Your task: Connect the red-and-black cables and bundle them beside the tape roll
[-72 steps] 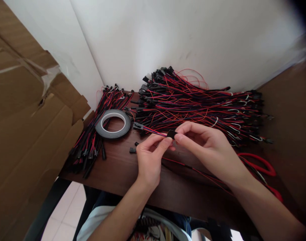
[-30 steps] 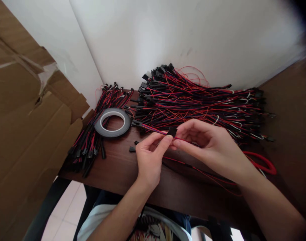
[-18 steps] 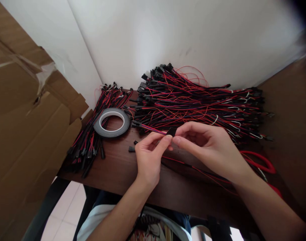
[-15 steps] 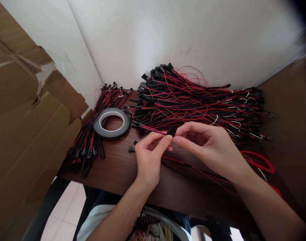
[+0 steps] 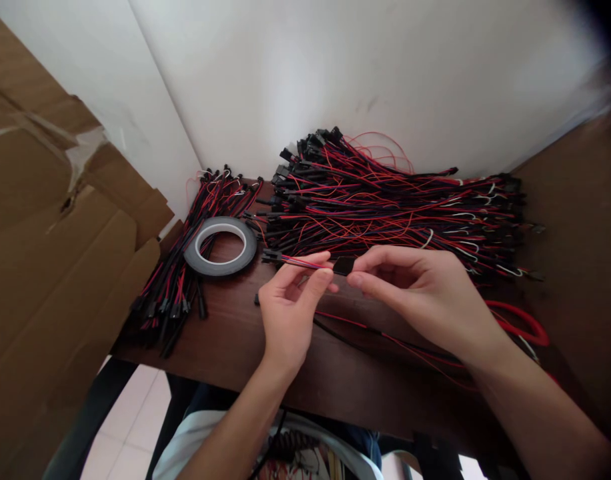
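Between my two hands is a wire harness (image 5: 301, 263) of thin red and dark wires, with a black plug at its left end. My left hand (image 5: 293, 307) pinches the wires between thumb and fingertips. Just right of that pinch, a small flat black piece of tape (image 5: 343, 266) sits on the harness. My right hand (image 5: 419, 290) is closed in a pinch at the tape's right edge. Below the hands, another red and black cable (image 5: 375, 330) lies on the brown table (image 5: 235, 347).
A big heap of wire harnesses (image 5: 385, 207) lies against the white wall. To the left are a smaller bundle (image 5: 180, 280) and a grey tape roll (image 5: 220, 247) resting by it. Cardboard (image 5: 60, 267) stands at far left. A red loop (image 5: 520, 323) lies right.
My left hand has shifted slightly left and down along the wires, away from the black tape, which now shows more fully. My right hand keeps its pinch at the tape's edge.
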The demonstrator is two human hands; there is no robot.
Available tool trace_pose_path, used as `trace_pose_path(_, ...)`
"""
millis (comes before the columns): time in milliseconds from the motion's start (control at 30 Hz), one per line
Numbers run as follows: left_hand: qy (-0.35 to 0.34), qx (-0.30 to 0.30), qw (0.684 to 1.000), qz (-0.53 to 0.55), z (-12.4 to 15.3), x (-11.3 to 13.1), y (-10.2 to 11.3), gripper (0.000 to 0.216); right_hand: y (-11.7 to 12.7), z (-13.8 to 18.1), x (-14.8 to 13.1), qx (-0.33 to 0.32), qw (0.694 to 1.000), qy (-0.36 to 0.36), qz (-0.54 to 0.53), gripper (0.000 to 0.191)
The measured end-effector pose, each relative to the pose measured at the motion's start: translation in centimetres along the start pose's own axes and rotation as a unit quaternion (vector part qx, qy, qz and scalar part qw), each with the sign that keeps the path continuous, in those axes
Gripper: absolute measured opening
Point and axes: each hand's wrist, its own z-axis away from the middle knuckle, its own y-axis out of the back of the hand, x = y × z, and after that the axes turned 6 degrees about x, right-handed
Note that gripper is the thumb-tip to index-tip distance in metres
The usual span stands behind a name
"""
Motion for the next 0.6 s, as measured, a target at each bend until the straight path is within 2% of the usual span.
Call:
trace_pose_path(100, -0.009, 0.003, 1.0, 0.003, -0.12, 0.08, 0.11, 0.006, 0.07, 0.03, 0.05, 0.002, 1.0, 0.004, 0.0, 0.016)
trace_pose_path(300, 0.036, 0.03, 0.998, 0.032, -0.41, 0.39, -0.12, 0.007, -0.13, -0.09, 0.25, -0.012, 1.0, -0.019, -0.022, 0.016)
trace_pose_path(600, 0.055, 0.042, 0.997, 0.027, -0.26, 0.85, -0.78, 0.007, -0.41, -0.02, 0.47, 0.02, 1.0, 0.007, 0.005, 0.017)
